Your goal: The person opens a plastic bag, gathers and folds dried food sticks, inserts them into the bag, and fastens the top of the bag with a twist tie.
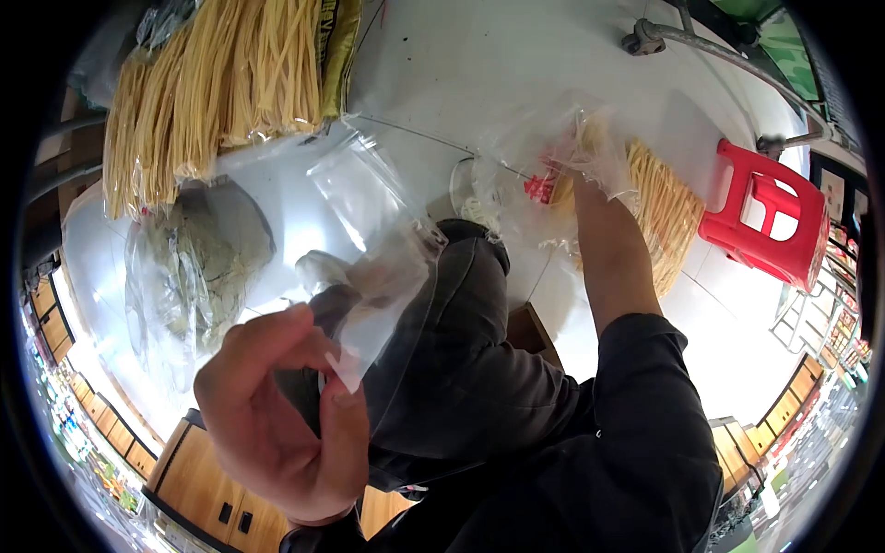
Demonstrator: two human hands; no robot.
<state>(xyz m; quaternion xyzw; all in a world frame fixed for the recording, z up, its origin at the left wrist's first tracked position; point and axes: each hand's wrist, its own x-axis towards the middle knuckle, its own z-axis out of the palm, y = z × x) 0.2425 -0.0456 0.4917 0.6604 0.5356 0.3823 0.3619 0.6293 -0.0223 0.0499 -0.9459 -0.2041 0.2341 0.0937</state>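
Observation:
My left hand is raised at the lower left, its thumb and fingers pinching the corner of a clear plastic bag. The bag stretches up and away over my knee. My right hand reaches forward at the upper right, inside or behind crumpled clear plastic with red print, and its fingers are hidden. Just right of that hand, a bundle of yellow dried sticks lies on the floor. Larger bagged bundles of long yellow sticks lie at the upper left.
A red plastic stool stands at the right. A metal frame with casters is at the upper right. Crumpled clear bags lie on the left. Wooden cabinets show at the lower left.

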